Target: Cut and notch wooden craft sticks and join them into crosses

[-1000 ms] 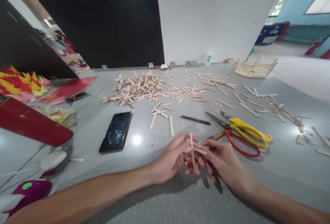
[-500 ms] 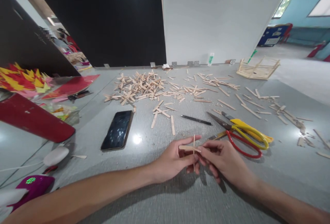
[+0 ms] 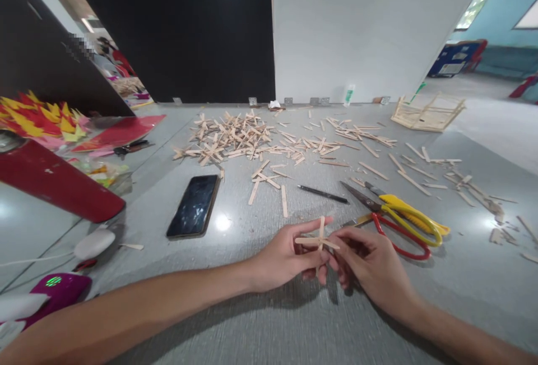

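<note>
Two small wooden craft sticks (image 3: 309,240), joined as a cross, are held up between my hands just above the table. My left hand (image 3: 279,255) is closed on the cross from the left, its thumb below the crossing and its forefinger stretched behind the upright stick. From the right, my right hand (image 3: 376,258) pinches at the cross near its right arm; its lower fingers are curled and partly hidden. Right of that hand lie scissors (image 3: 409,219) with one yellow and one red handle, over a yellow-handled cutter (image 3: 439,227). A black pen (image 3: 323,194) rests beyond my hands.
A heap of cut craft sticks (image 3: 231,135) spreads across the table's back, with loose ones to the right. A phone (image 3: 193,206), red bottle (image 3: 63,180) and purple device (image 3: 59,297) lie left. A stick frame (image 3: 428,114) stands back right, by the white panel (image 3: 370,28).
The cross has turned in my fingers, so the upright stick shows its flat face instead of its thin edge. My right fingertips have shifted slightly right. The view has shifted a little.
</note>
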`<act>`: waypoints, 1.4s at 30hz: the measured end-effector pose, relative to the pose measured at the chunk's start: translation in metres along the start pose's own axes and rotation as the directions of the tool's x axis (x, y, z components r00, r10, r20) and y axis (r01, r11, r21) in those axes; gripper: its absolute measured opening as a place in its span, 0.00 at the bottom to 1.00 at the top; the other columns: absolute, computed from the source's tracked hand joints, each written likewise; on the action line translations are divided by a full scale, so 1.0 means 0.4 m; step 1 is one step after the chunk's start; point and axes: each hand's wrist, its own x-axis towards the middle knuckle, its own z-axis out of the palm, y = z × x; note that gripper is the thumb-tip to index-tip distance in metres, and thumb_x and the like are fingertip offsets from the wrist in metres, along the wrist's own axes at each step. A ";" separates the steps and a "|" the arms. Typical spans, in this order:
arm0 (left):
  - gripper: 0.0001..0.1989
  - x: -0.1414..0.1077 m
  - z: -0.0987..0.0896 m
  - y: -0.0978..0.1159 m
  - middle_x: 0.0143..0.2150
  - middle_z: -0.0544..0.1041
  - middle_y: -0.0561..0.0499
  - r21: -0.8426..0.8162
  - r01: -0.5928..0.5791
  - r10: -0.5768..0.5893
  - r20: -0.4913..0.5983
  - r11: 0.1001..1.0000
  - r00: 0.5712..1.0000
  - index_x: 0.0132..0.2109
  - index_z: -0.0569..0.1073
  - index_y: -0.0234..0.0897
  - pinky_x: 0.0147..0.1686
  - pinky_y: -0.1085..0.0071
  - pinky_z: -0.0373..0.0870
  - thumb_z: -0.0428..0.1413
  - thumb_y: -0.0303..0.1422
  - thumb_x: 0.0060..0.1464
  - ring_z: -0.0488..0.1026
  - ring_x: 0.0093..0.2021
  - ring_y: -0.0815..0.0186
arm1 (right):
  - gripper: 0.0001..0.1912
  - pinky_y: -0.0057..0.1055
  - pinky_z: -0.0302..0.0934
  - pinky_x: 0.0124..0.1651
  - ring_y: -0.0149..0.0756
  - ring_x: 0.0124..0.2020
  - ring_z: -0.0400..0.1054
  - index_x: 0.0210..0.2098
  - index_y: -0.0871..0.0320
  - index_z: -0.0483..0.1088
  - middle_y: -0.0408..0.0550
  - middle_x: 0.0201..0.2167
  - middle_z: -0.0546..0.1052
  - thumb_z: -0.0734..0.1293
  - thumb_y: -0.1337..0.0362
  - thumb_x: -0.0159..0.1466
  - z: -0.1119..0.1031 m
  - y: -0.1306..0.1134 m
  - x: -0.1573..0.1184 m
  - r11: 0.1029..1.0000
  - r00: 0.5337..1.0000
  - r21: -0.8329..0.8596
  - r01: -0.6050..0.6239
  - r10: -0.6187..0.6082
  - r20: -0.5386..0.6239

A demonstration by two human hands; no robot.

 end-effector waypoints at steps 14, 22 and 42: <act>0.29 0.015 -0.016 -0.014 0.37 0.84 0.46 -0.134 0.004 0.016 0.146 0.991 0.989 0.67 0.69 0.37 0.23 0.76 0.71 0.67 0.39 0.64 0.81 0.28 0.66 | 0.26 0.24 0.61 0.14 0.28 0.12 0.64 0.28 0.57 0.73 0.39 0.16 0.71 0.70 0.41 0.68 -0.016 -0.015 0.014 0.992 0.996 0.097 -0.079 0.075 0.041; 0.28 0.018 -0.019 -0.021 0.38 0.83 0.46 -0.175 -0.006 0.036 0.166 0.984 0.986 0.65 0.66 0.38 0.25 0.75 0.75 0.66 0.38 0.65 0.83 0.29 0.63 | 0.23 0.24 0.66 0.20 0.31 0.16 0.70 0.29 0.58 0.76 0.43 0.17 0.76 0.71 0.45 0.68 -0.016 -0.019 0.024 0.998 0.998 0.003 0.056 -0.056 -0.044; 0.23 0.022 -0.010 -0.031 0.39 0.82 0.43 -0.126 -0.062 0.080 0.145 0.990 0.986 0.61 0.74 0.33 0.30 0.72 0.78 0.64 0.42 0.66 0.82 0.31 0.64 | 0.18 0.26 0.65 0.24 0.32 0.18 0.69 0.33 0.57 0.81 0.43 0.19 0.77 0.70 0.50 0.69 -0.020 -0.010 0.025 0.981 0.990 -0.145 0.126 -0.135 -0.051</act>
